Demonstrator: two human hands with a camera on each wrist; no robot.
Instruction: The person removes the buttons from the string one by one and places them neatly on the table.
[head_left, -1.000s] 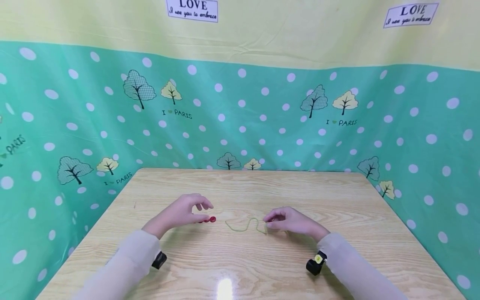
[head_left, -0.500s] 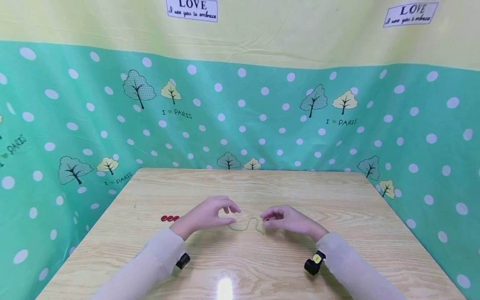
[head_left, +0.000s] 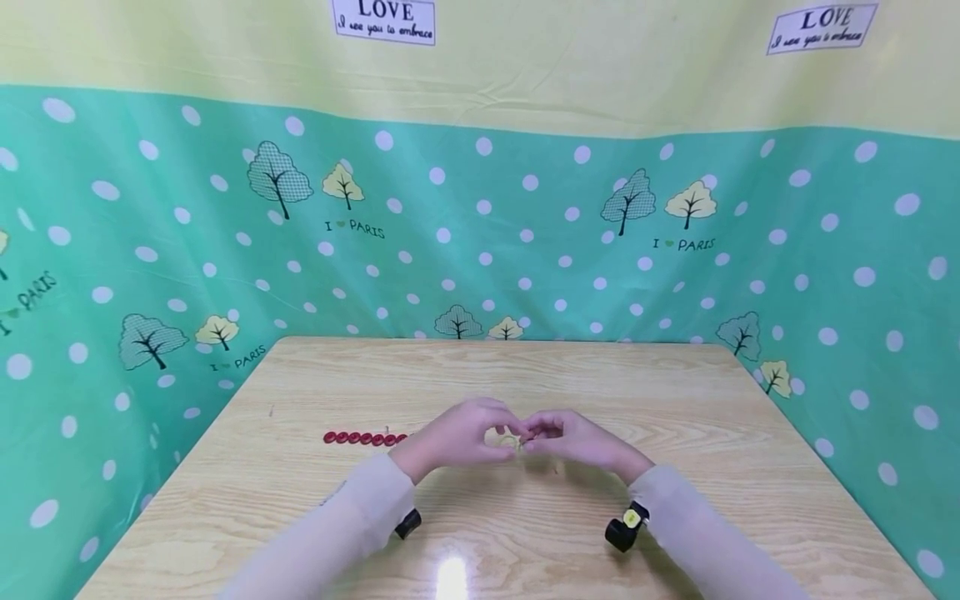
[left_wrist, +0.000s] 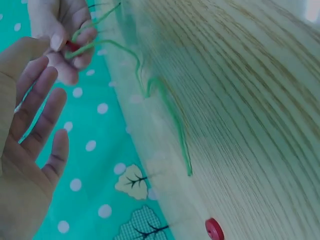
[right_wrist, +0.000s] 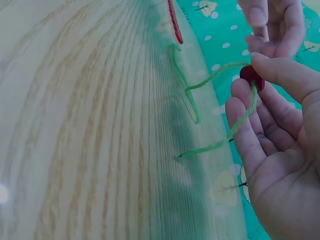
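Observation:
My right hand (right_wrist: 280, 150) pinches a red button (right_wrist: 251, 77) between thumb and fingertips. A green string (right_wrist: 215, 80) passes through the button; one short end hangs over my right fingers, and the longer part trails down onto the table. My left hand (head_left: 463, 433) is held up close to the right one, its fingertips right by the button in the head view. In the left wrist view its fingers (left_wrist: 37, 112) are loosely bent with nothing between them. In the right wrist view a small gap shows between the left fingertips and the button.
A row of several red buttons (head_left: 366, 438) lies on the wooden table (head_left: 600, 375), left of the hands and partly hidden by the left wrist. A green dotted curtain (head_left: 480, 233) hangs behind the table's far edge.
My left hand has moved right from over the red button row to beside the right hand, uncovering most of the row. My right hand has stayed nearly in place.

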